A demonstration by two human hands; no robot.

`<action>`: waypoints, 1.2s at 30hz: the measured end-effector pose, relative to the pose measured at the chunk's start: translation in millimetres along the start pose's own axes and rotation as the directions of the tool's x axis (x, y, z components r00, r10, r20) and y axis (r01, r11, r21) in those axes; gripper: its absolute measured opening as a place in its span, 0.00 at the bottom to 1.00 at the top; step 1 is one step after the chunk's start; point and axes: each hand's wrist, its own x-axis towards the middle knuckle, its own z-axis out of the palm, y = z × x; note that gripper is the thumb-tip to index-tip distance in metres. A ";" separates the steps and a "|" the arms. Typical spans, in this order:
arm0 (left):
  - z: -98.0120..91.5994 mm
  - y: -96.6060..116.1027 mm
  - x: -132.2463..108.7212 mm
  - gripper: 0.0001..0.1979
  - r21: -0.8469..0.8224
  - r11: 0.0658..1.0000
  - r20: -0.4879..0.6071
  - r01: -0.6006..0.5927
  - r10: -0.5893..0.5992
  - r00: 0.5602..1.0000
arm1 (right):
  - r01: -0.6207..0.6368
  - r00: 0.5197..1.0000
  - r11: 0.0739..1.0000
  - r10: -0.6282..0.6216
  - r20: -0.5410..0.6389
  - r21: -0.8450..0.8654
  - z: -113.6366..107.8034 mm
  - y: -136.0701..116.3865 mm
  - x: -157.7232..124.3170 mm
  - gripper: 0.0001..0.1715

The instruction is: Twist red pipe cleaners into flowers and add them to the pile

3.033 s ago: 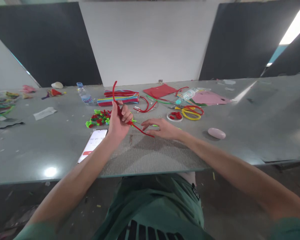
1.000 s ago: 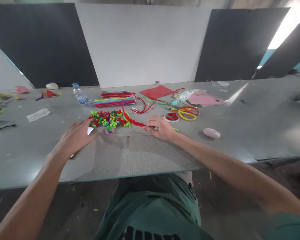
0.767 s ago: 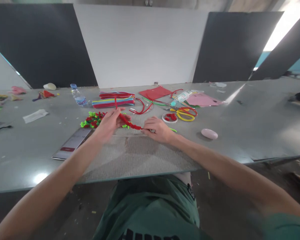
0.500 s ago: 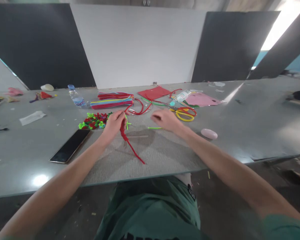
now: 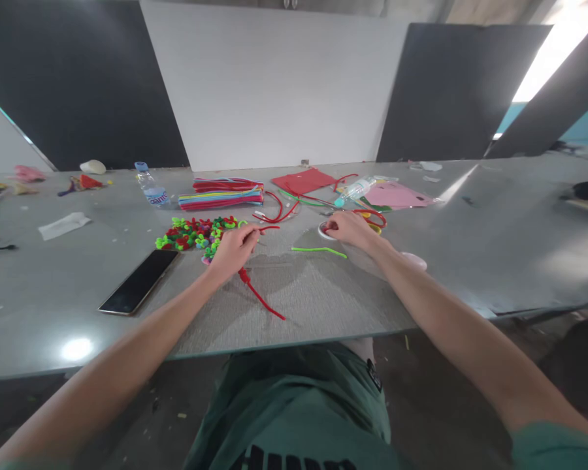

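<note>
Head view: L hand point(image 5: 235, 249) pinches fuzzy red pipe-cleaner strand point(image 5: 264, 302) over near counter point(image 5: 308, 300), left of ctr; prob. light, bendy, hold thick part. R hand point(image 5: 353, 230) at round white dish point(image 5: 323, 235); fingers' grip: can't tell.

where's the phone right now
In the head view, the phone lies on the table to the left of the left hand, just on the near side of the red and green pile.
</note>
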 end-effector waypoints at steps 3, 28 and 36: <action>0.8 0.1 -0.4 0.13 0.045 0.999 -0.002 -0.018 0.018 1.000 | 0.001 0.997 1.000 0.001 -0.078 0.030 -2.6 -3.4 1.1 0.06; -0.2 12.8 -6.7 0.16 0.224 0.969 0.029 -0.108 0.104 0.994 | 0.508 0.853 0.743 -0.364 -0.373 0.436 17.3 -89.0 -25.0 0.04; 1.2 13.3 -8.6 0.15 0.337 0.933 0.113 -0.122 0.089 0.990 | 0.535 0.835 0.773 -0.423 -0.351 0.341 18.7 -90.3 -26.4 0.05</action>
